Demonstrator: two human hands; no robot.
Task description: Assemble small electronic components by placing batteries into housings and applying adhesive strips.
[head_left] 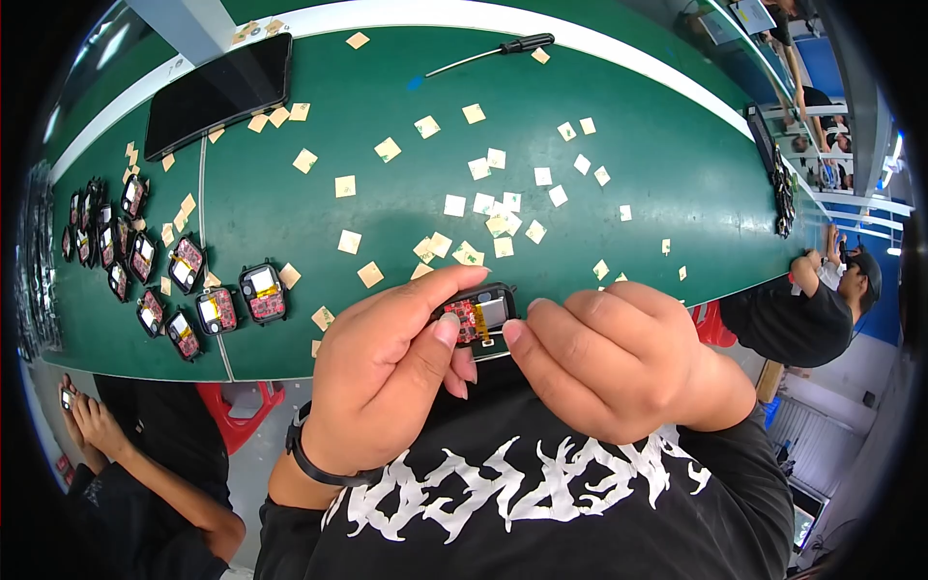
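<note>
Close to the table's near edge, my left hand (382,362) grips a small black smartwatch housing (495,311), thumb on its face and fingers around its far side and underneath. The housing's inside faces up, showing a red circuit board, a silvery rectangular part and a strip of yellow tape. My right hand (619,353) is at its right end, thumb and forefinger pinched together beside the rim. Whatever is between those fingertips is too small or hidden to make out. Loose cream and white square paper pieces (454,205) lie just beyond my hands.
Several similar open housings (263,293) are clustered on the left of the green table (290,222). A black flat-screen device (220,95) lies at the far left, a screwdriver (527,43) at the far edge. Dark items (781,193) sit at the right end. Other people work on both sides.
</note>
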